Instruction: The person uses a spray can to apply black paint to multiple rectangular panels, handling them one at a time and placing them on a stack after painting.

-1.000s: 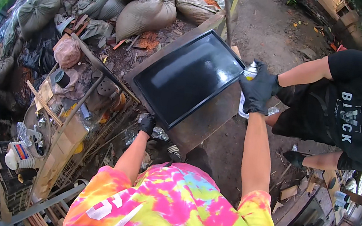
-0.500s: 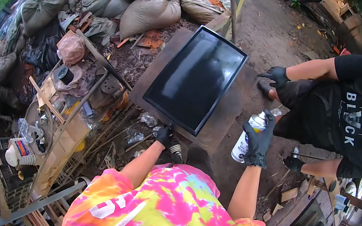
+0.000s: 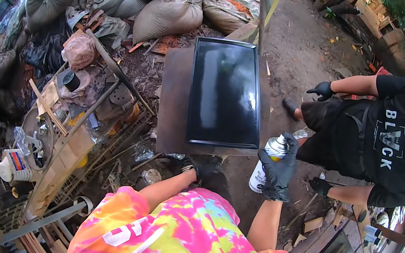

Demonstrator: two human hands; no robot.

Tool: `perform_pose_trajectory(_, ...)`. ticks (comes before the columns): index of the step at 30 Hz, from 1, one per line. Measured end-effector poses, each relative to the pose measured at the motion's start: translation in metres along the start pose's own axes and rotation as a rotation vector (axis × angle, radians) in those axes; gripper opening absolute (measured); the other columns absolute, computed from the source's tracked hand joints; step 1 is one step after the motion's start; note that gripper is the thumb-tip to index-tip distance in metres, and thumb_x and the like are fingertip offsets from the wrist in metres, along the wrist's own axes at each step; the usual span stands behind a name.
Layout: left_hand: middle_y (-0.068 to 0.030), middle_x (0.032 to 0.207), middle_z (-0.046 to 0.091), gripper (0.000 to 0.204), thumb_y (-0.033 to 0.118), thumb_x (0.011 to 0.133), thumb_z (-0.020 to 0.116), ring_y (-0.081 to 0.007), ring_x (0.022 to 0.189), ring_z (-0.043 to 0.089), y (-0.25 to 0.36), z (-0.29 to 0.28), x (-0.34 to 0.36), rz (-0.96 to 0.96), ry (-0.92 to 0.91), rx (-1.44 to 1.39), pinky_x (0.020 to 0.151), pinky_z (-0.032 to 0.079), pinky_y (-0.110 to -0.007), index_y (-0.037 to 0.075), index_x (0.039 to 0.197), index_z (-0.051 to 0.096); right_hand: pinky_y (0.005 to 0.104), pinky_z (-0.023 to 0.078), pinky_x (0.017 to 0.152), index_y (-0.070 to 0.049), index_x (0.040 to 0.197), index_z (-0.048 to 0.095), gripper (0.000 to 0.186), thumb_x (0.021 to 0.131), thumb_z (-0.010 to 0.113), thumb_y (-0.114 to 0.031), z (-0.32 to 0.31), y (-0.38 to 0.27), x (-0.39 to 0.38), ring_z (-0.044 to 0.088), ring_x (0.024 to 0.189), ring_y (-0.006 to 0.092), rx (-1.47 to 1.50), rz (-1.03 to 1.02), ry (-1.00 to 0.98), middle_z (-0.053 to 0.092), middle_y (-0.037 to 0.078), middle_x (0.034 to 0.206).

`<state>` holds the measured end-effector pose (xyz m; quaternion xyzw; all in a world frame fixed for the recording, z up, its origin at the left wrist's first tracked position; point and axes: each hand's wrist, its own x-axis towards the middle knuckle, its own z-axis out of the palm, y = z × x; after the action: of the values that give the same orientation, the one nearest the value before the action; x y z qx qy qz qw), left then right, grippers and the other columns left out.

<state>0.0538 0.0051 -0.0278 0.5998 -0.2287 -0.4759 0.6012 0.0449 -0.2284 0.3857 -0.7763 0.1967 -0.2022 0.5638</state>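
A glossy black rectangular panel with a raised rim lies face up on a brown board in front of me. Bright reflections streak its wet-looking surface. My right hand, in a black glove, is closed around a white spray can, held upright to the right of the panel's near corner. My left hand, also dark-gloved, is low by the board's near edge. Blur and dark surroundings hide its fingers, and I cannot tell whether it touches the board.
At the right stands another person in black clothes and gloves. Stuffed sacks are piled at the far left. A cluttered cart with a metal frame is on my left, holding a white tub. Wood scraps lie at the lower right.
The board and panel have turned counterclockwise, so the panel's long sides now run nearly straight away from me. My left hand has moved right and nearer; the spray can has shifted slightly left and nearer.
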Motion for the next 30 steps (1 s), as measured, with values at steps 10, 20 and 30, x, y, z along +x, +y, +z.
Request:
perform_pose_trajectory(10, -0.0068, 0.118, 0.076, 0.028, 0.012, 0.105, 0.064, -0.0146, 0.103, 0.069, 0.164, -0.009, -0.091, 0.114, 0.658, -0.214, 0.092, 0.056, -0.031, 0.001, 0.130, 0.070, 0.0353, 0.047, 0.105, -0.012, 0.134, 0.056, 0.072, 0.069, 0.082, 0.007, 0.002, 0.002, -0.007, 0.058, 0.116, 0.0186, 0.075, 0.071, -0.058, 0.056, 0.004, 0.129)
perform_pose_trajectory(20, -0.0153, 0.125, 0.071, 0.037, 0.020, 0.092, 0.076, -0.0328, 0.117, 0.066, 0.154, -0.195, -0.122, 0.151, 1.424, 0.660, 0.106, 0.049, -0.042, 0.003, 0.124, 0.071, 0.0350, 0.040, 0.115, -0.009, 0.134, 0.055, 0.071, 0.070, 0.083, 0.006, -0.010, 0.034, -0.006, 0.053, 0.133, 0.0216, 0.082, 0.023, -0.046, 0.050, 0.008, 0.150)
perform_pose_trajectory(30, -0.0225, 0.147, 0.060, 0.082, 0.035, 0.086, 0.079, -0.0386, 0.133, 0.057, 0.083, -0.220, -0.162, -0.286, 1.202, 0.564, 0.110, 0.046, -0.046, 0.002, 0.153, 0.046, 0.0380, 0.048, 0.107, -0.007, 0.139, 0.056, 0.074, 0.071, 0.087, -0.006, -0.017, 0.043, 0.036, 0.063, 0.121, 0.0259, -0.249, 0.046, 0.096, 0.064, 0.013, 0.130)
